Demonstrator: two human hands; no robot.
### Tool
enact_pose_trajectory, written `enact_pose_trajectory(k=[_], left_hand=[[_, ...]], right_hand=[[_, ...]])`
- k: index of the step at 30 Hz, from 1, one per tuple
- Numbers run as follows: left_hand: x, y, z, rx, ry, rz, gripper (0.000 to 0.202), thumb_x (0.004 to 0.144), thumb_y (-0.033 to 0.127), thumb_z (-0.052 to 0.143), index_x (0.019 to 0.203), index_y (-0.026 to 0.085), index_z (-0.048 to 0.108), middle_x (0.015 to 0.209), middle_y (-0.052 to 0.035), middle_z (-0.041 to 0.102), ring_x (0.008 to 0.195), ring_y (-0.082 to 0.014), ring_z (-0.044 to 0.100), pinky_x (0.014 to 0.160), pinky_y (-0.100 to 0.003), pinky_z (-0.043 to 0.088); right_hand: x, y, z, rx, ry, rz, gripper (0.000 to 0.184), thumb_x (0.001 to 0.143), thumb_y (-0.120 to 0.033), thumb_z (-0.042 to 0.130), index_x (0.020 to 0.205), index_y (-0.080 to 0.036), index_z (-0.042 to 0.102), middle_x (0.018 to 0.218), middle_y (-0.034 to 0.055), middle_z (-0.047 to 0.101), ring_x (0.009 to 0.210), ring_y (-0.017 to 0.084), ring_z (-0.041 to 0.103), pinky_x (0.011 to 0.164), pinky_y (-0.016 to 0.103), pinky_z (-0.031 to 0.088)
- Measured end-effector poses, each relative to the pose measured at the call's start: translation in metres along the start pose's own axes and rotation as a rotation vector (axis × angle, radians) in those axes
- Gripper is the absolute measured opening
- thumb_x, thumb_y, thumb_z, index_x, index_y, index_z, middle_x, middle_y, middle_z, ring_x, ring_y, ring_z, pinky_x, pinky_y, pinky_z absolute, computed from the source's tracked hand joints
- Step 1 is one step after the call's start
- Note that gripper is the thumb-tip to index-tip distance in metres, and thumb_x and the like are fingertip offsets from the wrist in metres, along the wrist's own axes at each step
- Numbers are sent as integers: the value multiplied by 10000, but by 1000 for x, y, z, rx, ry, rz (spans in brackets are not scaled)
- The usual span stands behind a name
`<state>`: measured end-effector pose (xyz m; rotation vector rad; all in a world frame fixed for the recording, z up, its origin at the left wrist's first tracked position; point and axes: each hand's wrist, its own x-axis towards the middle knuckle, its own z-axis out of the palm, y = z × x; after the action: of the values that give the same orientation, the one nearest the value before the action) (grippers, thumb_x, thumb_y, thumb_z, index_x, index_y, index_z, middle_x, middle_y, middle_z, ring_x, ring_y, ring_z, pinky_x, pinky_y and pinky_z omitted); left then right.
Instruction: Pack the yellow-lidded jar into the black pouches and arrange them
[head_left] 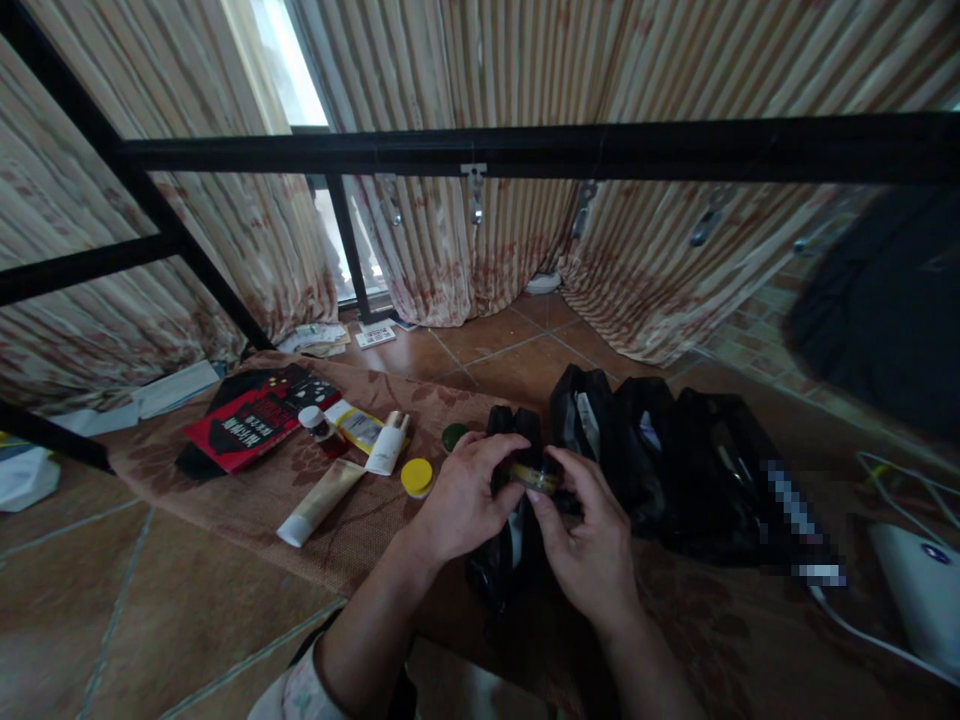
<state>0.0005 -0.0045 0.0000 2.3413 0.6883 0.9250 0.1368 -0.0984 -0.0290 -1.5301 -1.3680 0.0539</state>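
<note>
My left hand [465, 495] and my right hand [589, 545] meet over a small black pouch [506, 560] on a brown patterned mat [247, 480]. Together the fingers of both hands pinch a small round jar with a yellowish band [534, 478] at the pouch's mouth. Both hands are closed on it. A larger black bag [675, 470] lies open just right of my hands.
Left of my hands lie a yellow-lidded jar [416, 477], a cream tube [319, 502], a white tube [388, 445], a yellow packet [360, 427], a small bottle [315, 423] and a red-and-black booklet [251, 420]. A black metal frame [525, 150] crosses ahead. A white device [919, 590] with cables sits at right.
</note>
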Motion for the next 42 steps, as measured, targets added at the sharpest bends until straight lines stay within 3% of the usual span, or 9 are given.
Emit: enact_pose_trajectory(k=[42], left_hand=[[0,-4,0,20,-36,6,406,779,71,627,1162,193,575,967,-22,699,898,-186,625,910,-356,474]], right_hand=[[1,-1,0,23,40,-47,386,866,-127,603,1241,-216,600,1177,72,636,1046,197,629,897,338,545]])
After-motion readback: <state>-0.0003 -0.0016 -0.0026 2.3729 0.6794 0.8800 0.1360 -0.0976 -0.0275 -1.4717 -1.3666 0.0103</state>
